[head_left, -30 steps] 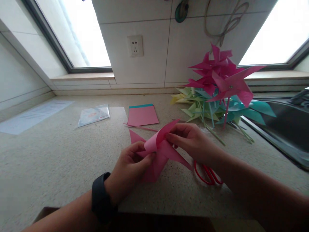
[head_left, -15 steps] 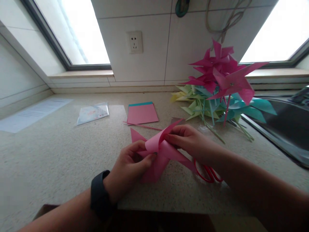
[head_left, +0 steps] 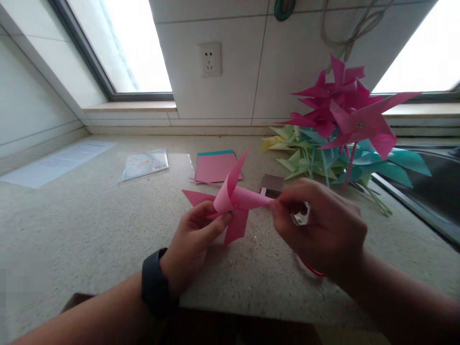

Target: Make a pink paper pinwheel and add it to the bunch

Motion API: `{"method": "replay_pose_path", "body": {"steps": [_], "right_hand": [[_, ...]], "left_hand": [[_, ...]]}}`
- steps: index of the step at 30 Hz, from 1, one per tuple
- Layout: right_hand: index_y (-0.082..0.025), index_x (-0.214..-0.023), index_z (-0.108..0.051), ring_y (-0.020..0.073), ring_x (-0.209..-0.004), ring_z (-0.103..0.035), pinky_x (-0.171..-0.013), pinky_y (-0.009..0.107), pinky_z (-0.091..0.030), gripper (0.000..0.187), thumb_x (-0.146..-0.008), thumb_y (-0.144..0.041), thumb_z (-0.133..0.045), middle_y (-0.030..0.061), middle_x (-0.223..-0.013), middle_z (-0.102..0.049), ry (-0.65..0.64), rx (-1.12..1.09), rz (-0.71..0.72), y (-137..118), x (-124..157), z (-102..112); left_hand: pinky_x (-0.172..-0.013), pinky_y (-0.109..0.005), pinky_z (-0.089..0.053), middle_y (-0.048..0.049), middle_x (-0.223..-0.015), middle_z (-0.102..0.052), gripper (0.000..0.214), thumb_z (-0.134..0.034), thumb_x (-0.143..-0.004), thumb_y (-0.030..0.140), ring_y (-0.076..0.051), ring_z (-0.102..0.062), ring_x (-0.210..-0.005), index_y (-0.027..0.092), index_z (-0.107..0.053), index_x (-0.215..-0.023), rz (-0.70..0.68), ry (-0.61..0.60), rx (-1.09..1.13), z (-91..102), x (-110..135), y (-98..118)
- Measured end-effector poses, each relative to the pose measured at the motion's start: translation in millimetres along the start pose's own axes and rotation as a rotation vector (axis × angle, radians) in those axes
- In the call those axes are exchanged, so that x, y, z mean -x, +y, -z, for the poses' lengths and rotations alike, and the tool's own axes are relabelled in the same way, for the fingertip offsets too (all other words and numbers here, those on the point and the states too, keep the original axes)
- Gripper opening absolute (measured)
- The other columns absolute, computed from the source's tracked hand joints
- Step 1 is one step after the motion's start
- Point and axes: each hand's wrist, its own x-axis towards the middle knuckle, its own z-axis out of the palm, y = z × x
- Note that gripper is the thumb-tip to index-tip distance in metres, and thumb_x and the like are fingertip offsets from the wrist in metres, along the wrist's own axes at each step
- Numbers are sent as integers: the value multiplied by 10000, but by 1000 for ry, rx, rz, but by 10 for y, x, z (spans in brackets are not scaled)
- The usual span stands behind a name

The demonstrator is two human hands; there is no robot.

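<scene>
A pink paper pinwheel (head_left: 235, 225), its blades partly curled toward the middle, is held above the counter between both hands. My left hand (head_left: 197, 235), with a dark watch on the wrist, pinches it near the centre, thumb on top. My right hand (head_left: 319, 220) is closed on the tip of the blade that points right. Red-handled scissors (head_left: 311, 268) lie under my right hand, mostly hidden. Behind the pinwheel lie a stack of pink and teal paper squares (head_left: 215, 165) and a thin pink stick (head_left: 201, 181), partly covered.
Finished pink pinwheels (head_left: 345, 105) stand over green, yellow and blue ones (head_left: 312, 160) at the back right, beside a sink (head_left: 438, 177). A small box (head_left: 272, 184), a clear packet (head_left: 145, 164) and a printed sheet (head_left: 61, 160) lie on the counter.
My right hand has moved right, from near the pinwheel's centre to the tip of its right blade. The pinwheel has turned, and that blade now points more level. The view has shifted slightly.
</scene>
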Motion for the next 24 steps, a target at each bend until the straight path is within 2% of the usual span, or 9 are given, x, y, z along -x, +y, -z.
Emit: {"method": "replay_pose_path", "body": {"steps": [1, 3, 9, 11, 14, 18, 21, 24], "right_hand": [[-253, -786, -587, 131, -573, -536, -562, 297, -424, 144, -823, -136, -663, -21, -663, -609, -40, -3, 42, -34, 34, -8], [-245, -859, -648, 115, -536, -543, -531, 284, -432, 102, -845, -144, -653, -11, -719, -683, -112, -41, 31, -67, 91, -57], [-197, -1031, -711, 117, -520, -553, -474, 246, -428, 179, -882, -270, -642, -24, -627, -632, -239, -277, -405, -6, 143, -272], [-197, -1018, -696, 108, -514, -526, -450, 231, -396, 183, -867, -295, -664, -34, -627, -604, -273, -412, -520, 2, 131, -316], [-188, -890, -658, 86, -488, -466, -417, 213, -342, 193, -811, -348, -731, -54, -613, -548, -261, -630, -634, -3, 109, -367], [-186, -827, -645, 106, -547, -520, -480, 236, -415, 231, -751, -360, -776, -33, -647, -575, -228, -754, -685, -14, 95, -415], [-194, -820, -661, 135, -586, -561, -527, 269, -464, 192, -740, -333, -766, -9, -672, -613, -243, -740, -675, -31, 100, -415], [-206, -785, -661, 128, -563, -534, -508, 259, -450, 134, -730, -281, -757, -19, -646, -594, -230, -683, -611, -60, 109, -391]], "left_hand": [[-807, -254, -514, 0, -890, -744, 133, -814, -793, 241, -125, -653, -829, 225, -770, -917, -10, 10, 12, 1, 0, -1], [-828, -263, -514, 5, -885, -740, 102, -799, -808, 233, -124, -647, -827, 228, -769, -906, -24, 26, 33, -2, 0, 3], [-795, -270, -526, -9, -902, -756, 87, -799, -802, 237, -145, -670, -836, 216, -754, -873, -44, 52, 65, -8, -12, 13], [-818, -292, -530, -14, -919, -757, 83, -789, -813, 241, -158, -675, -860, 216, -755, -884, -61, 37, 50, 1, -13, 6], [-824, -292, -528, -17, -926, -760, 88, -781, -823, 246, -159, -675, -862, 220, -762, -904, -72, 4, -8, 13, 0, 0], [-797, -249, -519, -5, -898, -767, 96, -787, -819, 239, -141, -676, -847, 231, -774, -914, -99, -26, -81, -2, 30, 26], [-752, -243, -520, -2, -857, -765, 84, -788, -814, 240, -138, -673, -799, 229, -778, -897, -121, -30, -127, -31, 42, 59], [-776, -260, -519, -9, -849, -768, 67, -801, -798, 250, -150, -671, -809, 220, -779, -854, -160, -21, -173, -51, 44, 73]]}}
